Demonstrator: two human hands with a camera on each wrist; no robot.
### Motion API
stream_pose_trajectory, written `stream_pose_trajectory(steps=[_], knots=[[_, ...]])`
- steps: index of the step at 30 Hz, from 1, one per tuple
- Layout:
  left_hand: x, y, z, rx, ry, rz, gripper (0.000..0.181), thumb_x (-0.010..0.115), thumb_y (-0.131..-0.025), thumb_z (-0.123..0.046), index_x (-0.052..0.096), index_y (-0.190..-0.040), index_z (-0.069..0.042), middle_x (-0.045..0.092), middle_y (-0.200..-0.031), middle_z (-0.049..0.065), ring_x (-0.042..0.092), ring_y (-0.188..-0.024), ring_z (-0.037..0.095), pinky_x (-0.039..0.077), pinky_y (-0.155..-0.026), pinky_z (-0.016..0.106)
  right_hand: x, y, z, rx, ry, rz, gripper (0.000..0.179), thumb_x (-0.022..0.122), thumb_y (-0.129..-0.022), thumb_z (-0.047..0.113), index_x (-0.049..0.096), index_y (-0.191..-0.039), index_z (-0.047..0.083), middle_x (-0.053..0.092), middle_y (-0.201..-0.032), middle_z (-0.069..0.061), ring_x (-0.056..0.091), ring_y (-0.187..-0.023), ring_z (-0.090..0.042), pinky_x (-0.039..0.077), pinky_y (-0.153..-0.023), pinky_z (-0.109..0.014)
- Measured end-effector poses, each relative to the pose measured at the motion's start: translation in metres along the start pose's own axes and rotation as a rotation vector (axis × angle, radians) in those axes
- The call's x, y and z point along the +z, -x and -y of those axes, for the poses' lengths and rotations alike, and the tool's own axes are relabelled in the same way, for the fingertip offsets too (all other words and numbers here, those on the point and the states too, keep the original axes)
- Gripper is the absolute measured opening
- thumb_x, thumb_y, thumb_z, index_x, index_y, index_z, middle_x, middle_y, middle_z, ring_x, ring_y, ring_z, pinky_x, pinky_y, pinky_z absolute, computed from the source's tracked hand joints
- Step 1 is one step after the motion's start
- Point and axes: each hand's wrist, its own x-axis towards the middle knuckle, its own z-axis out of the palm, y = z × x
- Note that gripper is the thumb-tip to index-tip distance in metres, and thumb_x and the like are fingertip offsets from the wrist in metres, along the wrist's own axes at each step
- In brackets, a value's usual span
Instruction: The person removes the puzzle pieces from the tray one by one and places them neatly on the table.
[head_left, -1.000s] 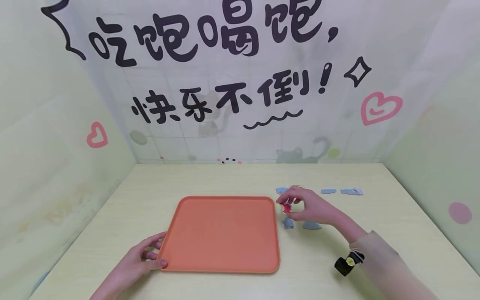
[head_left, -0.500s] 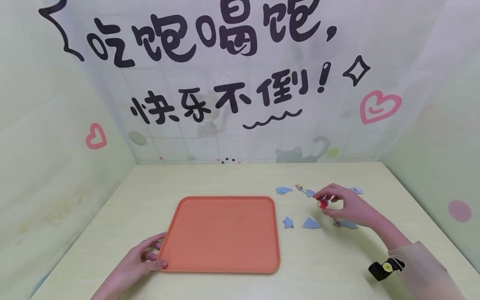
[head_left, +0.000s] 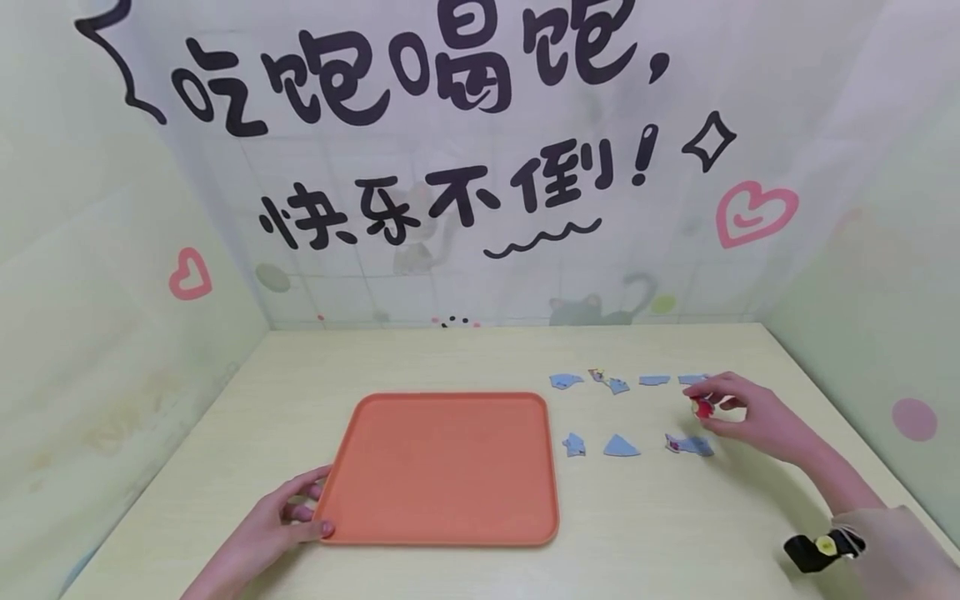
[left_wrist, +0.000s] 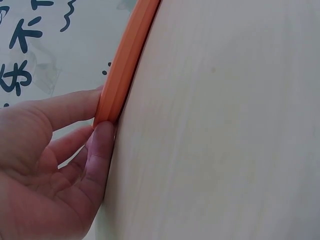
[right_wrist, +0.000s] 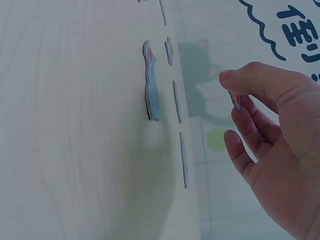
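Observation:
An orange tray [head_left: 442, 467] lies on the table. At its near left corner my left hand [head_left: 288, 517] grips the rim between thumb and fingers; the left wrist view has the fingertips right at the tray's edge [left_wrist: 120, 75]. Above the table's right side, my right hand [head_left: 750, 417] pinches a small red and yellow puzzle piece [head_left: 702, 407]. In the right wrist view that piece [right_wrist: 236, 100] sits between thumb and fingers, mostly hidden. Below the hand lies a blue puzzle piece [head_left: 692, 445] with a reddish patch.
Several flat blue puzzle pieces lie right of the tray in two rows, among them a triangular one [head_left: 622, 446], a small one [head_left: 574, 445] and a strip [head_left: 655, 380]. A printed cloth wall [head_left: 450, 292] closes off the back, with side walls left and right.
My right hand has moved right from beside the tray, carrying the red puzzle piece past the rows of blue pieces. My left hand stays on the tray corner.

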Motion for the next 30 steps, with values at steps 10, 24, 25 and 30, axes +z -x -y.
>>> stream_pose_trajectory(steps=[10,24,25,30], knots=[[0.001,0.001,0.000,-0.001,-0.010,-0.011,0.087,0.083,-0.077,-0.022,0.039,-0.151,-0.012,0.052,-0.128,0.013,0.057,-0.091,0.013,0.045,-0.076,0.022,-0.004,0.020,-0.018,0.102,-0.020,0.022,0.036,0.077,-0.082,0.004,0.068,-0.117,0.008,0.067,-0.104,-0.006,0.057,-0.087,0.004,0.049,-0.076,-0.013],[0.000,0.000,0.001,0.003,-0.019,-0.012,0.086,0.081,-0.080,-0.018,0.036,-0.152,-0.009,0.051,-0.128,0.012,0.056,-0.090,0.013,0.044,-0.073,0.023,-0.010,0.047,-0.041,0.172,-0.014,0.085,0.034,0.078,-0.081,0.007,0.070,-0.114,0.008,0.066,-0.105,0.014,0.057,-0.088,0.008,0.046,-0.077,-0.008],[0.000,0.000,0.001,0.001,-0.021,-0.013,0.086,0.081,-0.080,-0.018,0.036,-0.152,-0.009,0.051,-0.128,0.012,0.056,-0.090,0.012,0.044,-0.073,0.022,-0.011,0.048,-0.043,0.164,-0.024,0.087,0.034,0.078,-0.081,0.006,0.070,-0.114,0.007,0.066,-0.106,0.016,0.056,-0.089,0.009,0.045,-0.077,-0.007],[0.001,0.000,0.001,0.001,-0.022,-0.014,0.085,0.081,-0.080,-0.019,0.037,-0.152,-0.009,0.051,-0.128,0.012,0.056,-0.090,0.013,0.045,-0.073,0.023,-0.013,0.051,-0.050,0.134,-0.086,0.118,0.034,0.076,-0.083,0.006,0.069,-0.116,0.005,0.066,-0.108,0.021,0.056,-0.094,0.012,0.042,-0.081,-0.003]])
